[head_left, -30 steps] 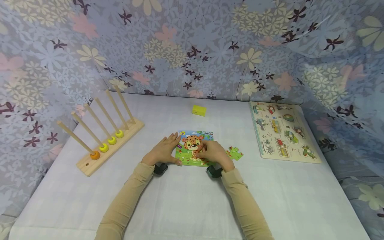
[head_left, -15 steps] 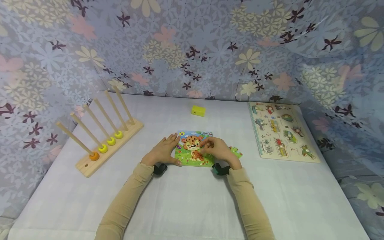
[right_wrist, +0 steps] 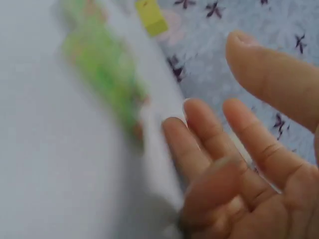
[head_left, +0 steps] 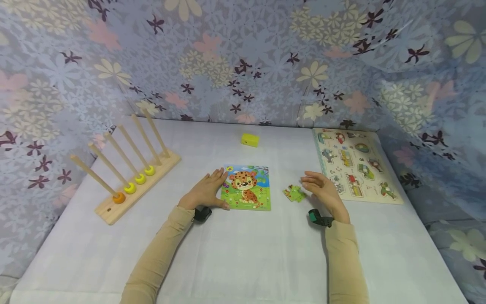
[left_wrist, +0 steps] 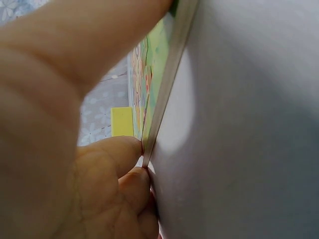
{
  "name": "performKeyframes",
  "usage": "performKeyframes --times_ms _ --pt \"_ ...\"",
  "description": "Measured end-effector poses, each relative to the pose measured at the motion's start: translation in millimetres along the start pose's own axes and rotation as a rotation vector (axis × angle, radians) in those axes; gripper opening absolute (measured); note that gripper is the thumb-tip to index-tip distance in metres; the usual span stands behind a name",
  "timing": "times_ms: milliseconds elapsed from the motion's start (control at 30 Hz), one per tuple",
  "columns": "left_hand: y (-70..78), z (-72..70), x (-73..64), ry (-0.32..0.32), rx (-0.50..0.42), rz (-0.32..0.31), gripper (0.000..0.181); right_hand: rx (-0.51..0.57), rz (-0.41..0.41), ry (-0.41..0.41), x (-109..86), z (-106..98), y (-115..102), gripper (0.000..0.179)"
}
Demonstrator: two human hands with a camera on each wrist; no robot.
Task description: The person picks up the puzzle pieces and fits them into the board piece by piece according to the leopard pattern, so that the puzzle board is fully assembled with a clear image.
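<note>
A square jigsaw puzzle (head_left: 246,190) with a spotted leopard cub on green grass lies at the middle of the table. My left hand (head_left: 206,191) rests along its left side, fingers and thumb spread and fairly straight. In the left wrist view, fingertips meet the puzzle's thin edge (left_wrist: 167,94). To the right of the puzzle, loose green puzzle pieces (head_left: 294,193) lie together, overlapping. My right hand (head_left: 322,190) is just right of these pieces, fingers loosely bent and holding nothing. The right wrist view shows the pieces (right_wrist: 102,69) blurred, apart from the fingertips.
A wooden stand (head_left: 140,185) with several upright pegs and a few yellow and orange rings stands on the left. A yellow block (head_left: 250,140) sits behind the puzzle. On the right lies a picture board (head_left: 357,166) with vehicle shapes. A flowered cloth (head_left: 243,63) hangs behind.
My right hand has left the puzzle's right side and moved right, past the loose pieces, uncovering the picture. My left hand has stayed at the puzzle's left side.
</note>
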State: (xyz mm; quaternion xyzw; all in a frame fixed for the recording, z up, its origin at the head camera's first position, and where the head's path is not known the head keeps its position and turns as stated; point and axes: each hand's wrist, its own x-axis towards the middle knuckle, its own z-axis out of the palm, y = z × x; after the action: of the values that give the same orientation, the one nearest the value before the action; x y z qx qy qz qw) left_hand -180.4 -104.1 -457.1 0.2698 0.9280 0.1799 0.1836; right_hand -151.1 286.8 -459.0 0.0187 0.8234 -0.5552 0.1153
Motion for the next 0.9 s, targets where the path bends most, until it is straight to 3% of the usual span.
performKeyframes --times_ms 200,400,667,900 --pt "-0.2 0.6 0.4 -0.009 -0.001 -0.005 0.114 -0.070 -0.077 -0.062 -7.1 -3 15 0.068" --pt "0.2 -0.2 -0.5 0.000 0.000 -0.007 0.115 -0.208 -0.131 -0.071 -3.6 9 11 0.073" --pt "-2.0 2.9 2.5 0.006 -0.005 -0.005 0.114 -0.286 -0.076 0.002 19.5 22 0 0.056" --pt "-2.5 3.1 2.5 0.008 -0.004 -0.009 0.114 -0.351 -0.047 0.031 22.8 27 -5 0.041"
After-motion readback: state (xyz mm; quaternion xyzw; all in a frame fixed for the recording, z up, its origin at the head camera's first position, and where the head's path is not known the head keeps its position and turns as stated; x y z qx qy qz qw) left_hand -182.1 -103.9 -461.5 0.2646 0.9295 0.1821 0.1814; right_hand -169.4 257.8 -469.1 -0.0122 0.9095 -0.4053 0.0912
